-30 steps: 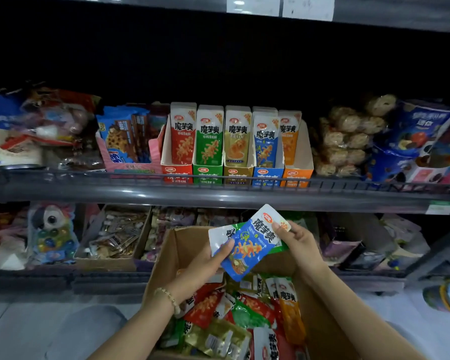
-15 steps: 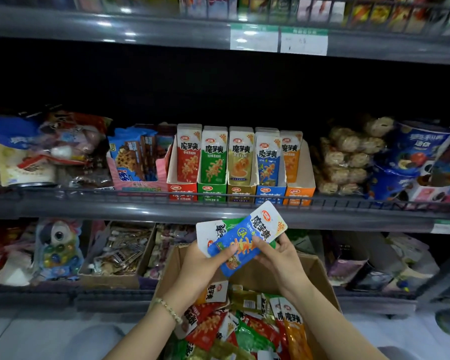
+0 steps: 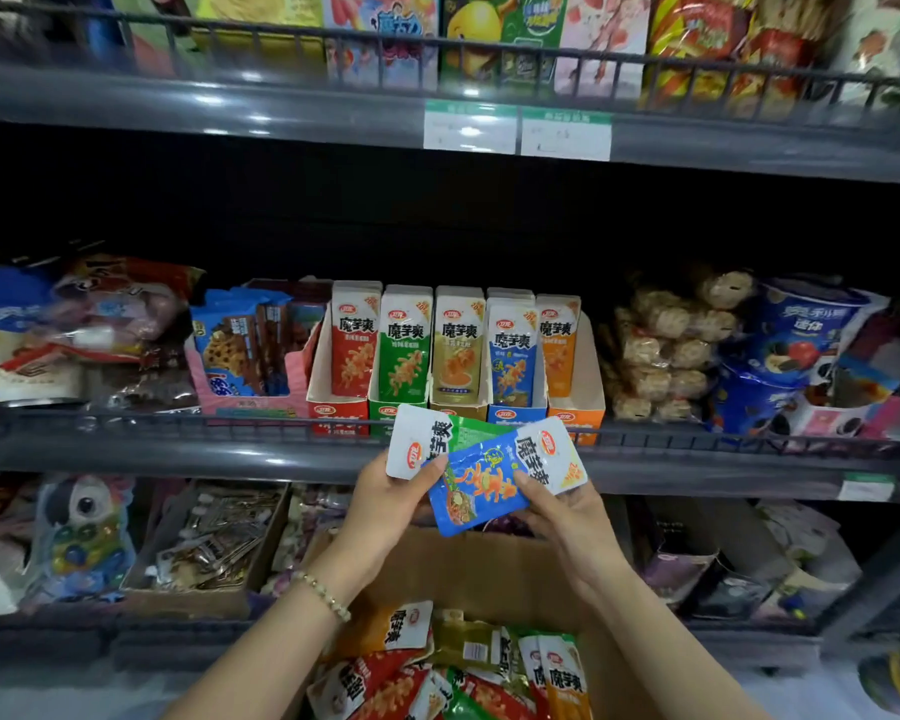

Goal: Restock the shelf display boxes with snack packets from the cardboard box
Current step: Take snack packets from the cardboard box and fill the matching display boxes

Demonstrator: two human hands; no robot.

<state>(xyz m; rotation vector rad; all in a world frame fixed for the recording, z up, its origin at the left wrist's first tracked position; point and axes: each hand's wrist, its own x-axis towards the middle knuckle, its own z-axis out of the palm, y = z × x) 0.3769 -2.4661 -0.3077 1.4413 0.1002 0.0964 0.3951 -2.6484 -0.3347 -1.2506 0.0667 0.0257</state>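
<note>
We read 魔芋爽 on the held blue packet and, at its ten o'clock, partly on the held green packet. At twelve o'clock the same characters head the five shelf packets, red, green, olive, blue and orange; at six, an orange packet in the cardboard box. Both price tags are too blurred for us.

The front packet overlaps the rear packet, above the cardboard box and before the display boxes.

Dim aisle; overhead light glares off my upper shelf edge, frame edges blurred and bowed, recess black.
</note>
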